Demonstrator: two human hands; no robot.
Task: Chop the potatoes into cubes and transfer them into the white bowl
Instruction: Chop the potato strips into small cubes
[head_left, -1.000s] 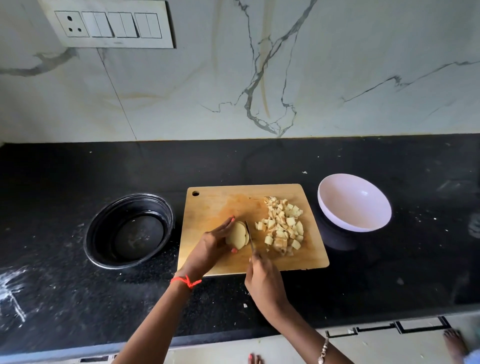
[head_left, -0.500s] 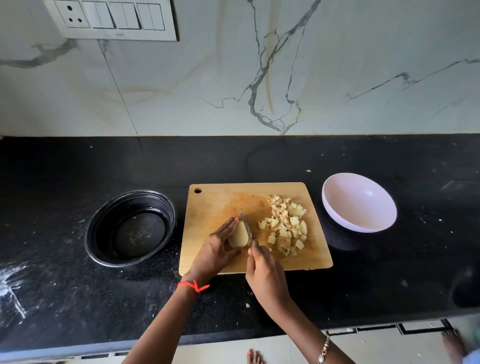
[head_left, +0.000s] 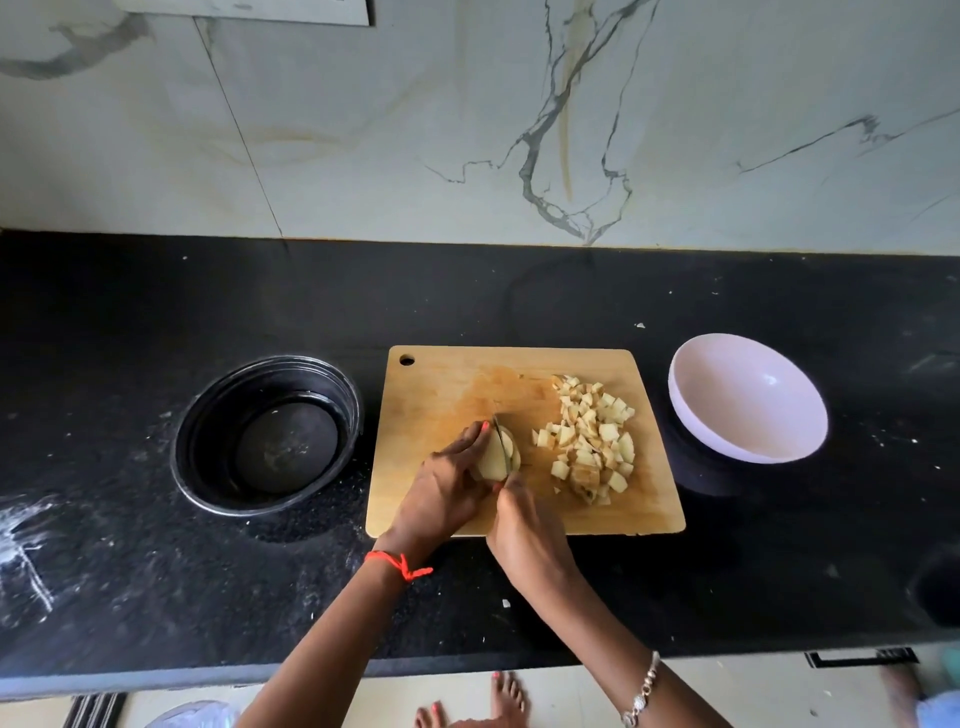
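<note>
The potato piece (head_left: 491, 462) is pinned to the board (head_left: 441, 395) by the curled left grip (head_left: 447, 486). The knife (head_left: 500, 439), clasped in the right grip (head_left: 527, 530), is sunk into it just right of that grip, with cubes (head_left: 592, 441) heaped toward the white bowl (head_left: 748, 400).

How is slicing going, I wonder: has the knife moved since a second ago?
Yes. The knife shifted slightly left on the cutting board, into the potato.
</note>
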